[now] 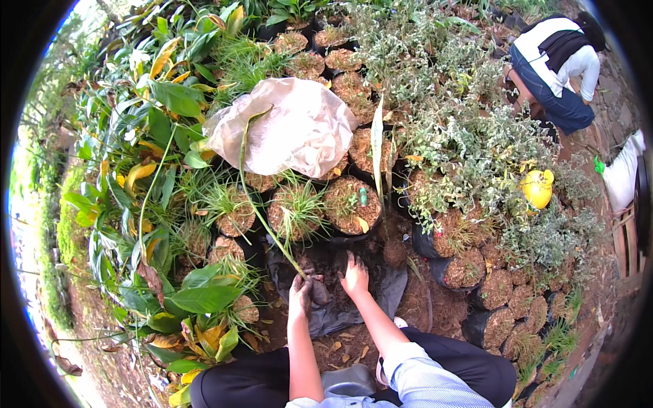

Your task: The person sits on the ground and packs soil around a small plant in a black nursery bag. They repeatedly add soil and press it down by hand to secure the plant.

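My left hand [300,295], smeared with soil, grips the base of a long narrow green leaf [261,217]. The leaf slants up and left, and its curled tip lies over a crumpled whitish plastic sheet [296,130]. A soil-caked lump [320,292] sits against my left fingers; whether it joins the leaf I cannot tell. Fingers spread, my right hand [355,278] touches dark soil [334,257] in an opened black plastic grow bag [336,322]. Just right of the bag stands a brown root ball [395,253] under a tall pale leaf [378,148].
Grow bags with grassy tufts [294,211] and one with a small seedling [352,204] border the far side. Broad-leaved plants [206,296] crowd the left, greyish shrubs [449,122] the right. A yellow container [537,189] rests among the shrubs. Another person [556,71] bends down at far right.
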`<move>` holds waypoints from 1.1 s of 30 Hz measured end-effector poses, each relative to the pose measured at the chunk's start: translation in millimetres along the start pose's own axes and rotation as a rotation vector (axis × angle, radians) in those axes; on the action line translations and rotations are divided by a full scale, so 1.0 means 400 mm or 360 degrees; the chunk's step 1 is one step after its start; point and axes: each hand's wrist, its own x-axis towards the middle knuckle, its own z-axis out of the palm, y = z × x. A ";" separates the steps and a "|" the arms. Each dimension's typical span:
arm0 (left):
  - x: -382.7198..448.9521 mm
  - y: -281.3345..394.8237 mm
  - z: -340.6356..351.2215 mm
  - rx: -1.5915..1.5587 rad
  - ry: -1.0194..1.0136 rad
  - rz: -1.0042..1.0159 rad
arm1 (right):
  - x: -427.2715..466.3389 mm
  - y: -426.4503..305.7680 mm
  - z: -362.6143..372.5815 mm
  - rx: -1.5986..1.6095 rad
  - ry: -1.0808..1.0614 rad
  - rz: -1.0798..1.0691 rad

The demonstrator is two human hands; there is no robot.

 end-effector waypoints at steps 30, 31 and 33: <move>-0.333 0.292 0.144 0.0180 -0.0553 0.0272 | -0.163 -0.094 -0.510 0.2056 -0.0474 0.0219; -0.348 0.303 0.144 0.0242 -0.0514 0.0294 | -0.167 -0.105 -0.531 0.1993 -0.0437 0.0209; -0.376 0.339 0.145 0.0418 -0.0447 0.0346 | -0.174 -0.125 -0.563 0.1867 -0.0360 0.0192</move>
